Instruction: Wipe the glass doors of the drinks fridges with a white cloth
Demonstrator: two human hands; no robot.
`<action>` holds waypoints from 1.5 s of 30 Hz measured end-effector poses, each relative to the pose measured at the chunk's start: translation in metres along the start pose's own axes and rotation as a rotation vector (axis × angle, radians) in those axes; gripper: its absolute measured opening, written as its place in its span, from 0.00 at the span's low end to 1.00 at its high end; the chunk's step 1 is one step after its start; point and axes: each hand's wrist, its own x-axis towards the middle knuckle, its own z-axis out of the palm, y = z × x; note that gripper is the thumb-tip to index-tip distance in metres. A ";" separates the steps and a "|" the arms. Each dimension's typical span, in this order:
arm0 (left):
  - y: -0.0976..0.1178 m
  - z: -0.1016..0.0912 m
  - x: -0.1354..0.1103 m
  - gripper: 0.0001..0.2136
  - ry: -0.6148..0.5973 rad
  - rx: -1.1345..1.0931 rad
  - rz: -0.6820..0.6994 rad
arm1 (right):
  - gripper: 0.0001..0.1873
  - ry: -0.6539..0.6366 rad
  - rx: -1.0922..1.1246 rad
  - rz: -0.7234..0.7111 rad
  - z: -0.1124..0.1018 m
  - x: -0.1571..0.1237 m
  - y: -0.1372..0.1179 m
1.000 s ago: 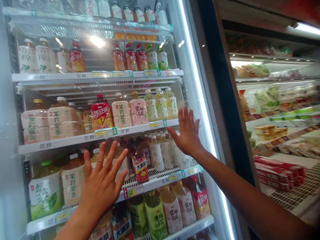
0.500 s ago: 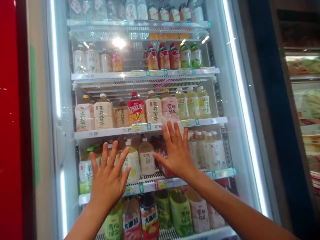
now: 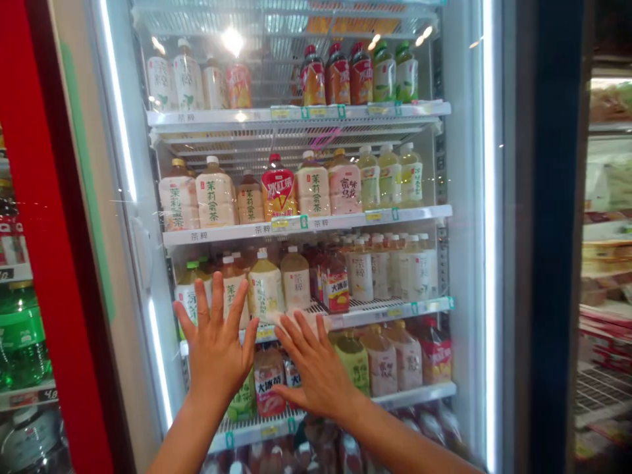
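My left hand [image 3: 217,352] is raised with fingers spread, its palm toward the glass door [image 3: 459,164] of a lit drinks cooler. Lower and to the right, my right hand [image 3: 316,365] lies flat with fingers stretched out and angled up to the left. Under its fingertips shows a thin whitish piece, perhaps a cloth or tissue [image 3: 323,321], mostly covered by the hand. Behind the glass, a pale tea bottle [image 3: 265,283] and a white-labelled bottle [image 3: 295,276] stand near my fingers. A large iced-tea bottle [image 3: 270,382] shows between both hands.
Shelves of bottles fill the cooler, such as a red-labelled bottle [image 3: 279,187] on an upper shelf [image 3: 222,232]. A vertical light strip [image 3: 488,230] runs along the right side. A red post [image 3: 54,197] and green bottles [image 3: 22,336] stand left; food shelves [image 3: 607,263] stand right.
My right hand has moved down and left across the glass, the whitish piece moving with it. My left hand stays spread. The view has tilted lower and turned slightly left.
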 end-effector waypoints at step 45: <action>0.182 0.116 -0.103 0.35 -0.086 -0.071 -0.136 | 0.43 0.088 -0.035 0.640 0.006 -0.157 0.115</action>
